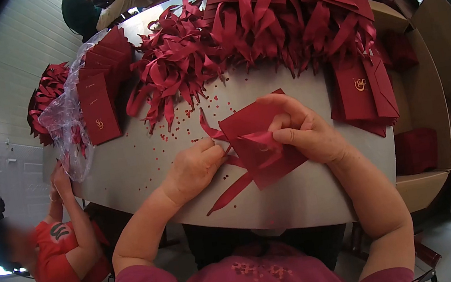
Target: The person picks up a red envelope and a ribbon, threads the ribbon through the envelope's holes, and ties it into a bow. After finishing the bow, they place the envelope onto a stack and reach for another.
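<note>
A dark red paper gift bag (264,167) lies tilted on the table between my hands. A red ribbon (232,193) trails from its left side, with one tail pointing toward the table's front edge. My left hand (193,167) is closed at the bag's left edge, pinching the ribbon there. On the other side, my right hand (311,132) pinches a ribbon loop (257,138) between thumb and finger, over the face of the bag. The ends inside my left fist are hidden.
Loose red ribbons (178,49) are heaped at the back, beside stacked red bags (265,11). More bags (357,88) lie at right, near a cardboard box (429,54). Small red dots (164,132) litter the table (127,181). At left, a person (70,243) reaches toward clear plastic (64,120).
</note>
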{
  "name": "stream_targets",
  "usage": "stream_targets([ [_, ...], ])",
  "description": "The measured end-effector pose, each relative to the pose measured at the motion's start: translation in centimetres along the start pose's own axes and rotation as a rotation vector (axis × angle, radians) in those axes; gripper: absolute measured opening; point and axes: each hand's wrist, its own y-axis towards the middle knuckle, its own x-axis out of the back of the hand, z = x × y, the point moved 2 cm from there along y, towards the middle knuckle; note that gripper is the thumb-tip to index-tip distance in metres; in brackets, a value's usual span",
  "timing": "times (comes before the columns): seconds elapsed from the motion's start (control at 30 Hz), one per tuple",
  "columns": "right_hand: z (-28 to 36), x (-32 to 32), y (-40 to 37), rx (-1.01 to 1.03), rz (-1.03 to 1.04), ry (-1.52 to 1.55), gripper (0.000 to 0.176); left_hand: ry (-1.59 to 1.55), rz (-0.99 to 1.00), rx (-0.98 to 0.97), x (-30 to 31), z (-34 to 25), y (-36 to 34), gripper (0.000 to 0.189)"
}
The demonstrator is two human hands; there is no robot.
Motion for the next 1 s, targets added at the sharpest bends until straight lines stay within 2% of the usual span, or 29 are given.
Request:
stream_targets([
  [0.23,-0.2,0.0,0.1,0.030,0.017,-0.210,0.050,-0.048,0.015,0.007,0.4,0.8,-0.8,0.013],
  [0.37,-0.7,-0.6,0.0,0.033,0.021,-0.175,0.047,-0.088,0.013,0.075,1.0,1.3,-2.7,0.013],
  [0.43,-0.2,-0.9,0.0,0.026,0.024,-0.317,0.044,-0.085,-0.001,0.087,1.6,1.4,-3.9,0.012],
  [0.47,-0.2,-0.9,0.1,0.033,0.019,-0.322,0.044,-0.077,-0.010,0.129,2.0,1.4,-4.5,0.011],
  [0.53,-0.5,-0.5,0.3,0.033,-0.066,-0.149,0.042,-0.064,-0.020,0.161,2.8,1.5,-5.8,0.009],
  [0.63,-0.5,-0.4,0.4,0.017,-0.068,-0.172,0.041,0.017,-0.107,0.201,4.0,2.2,-8.6,0.009],
  [0.7,-0.6,-0.2,0.4,0.017,-0.068,-0.151,0.041,0.092,-0.139,0.357,5.2,3.2,-10.6,0.008],
  [0.77,-0.5,-0.2,0.5,0.015,-0.063,-0.134,0.040,0.105,-0.153,0.381,6.0,3.1,-11.2,0.007],
  [0.83,-0.2,-0.2,0.4,-0.035,-0.094,-0.101,0.040,0.118,-0.172,0.405,6.6,2.4,-10.9,0.007],
  [0.9,-0.3,-0.3,0.5,-0.035,-0.093,-0.092,0.040,0.038,-0.196,0.306,6.2,1.1,-9.0,0.005],
  [1.0,-0.4,-0.2,0.5,-0.032,-0.088,-0.068,0.039,-0.064,-0.217,0.256,5.4,-1.2,-4.3,0.005],
])
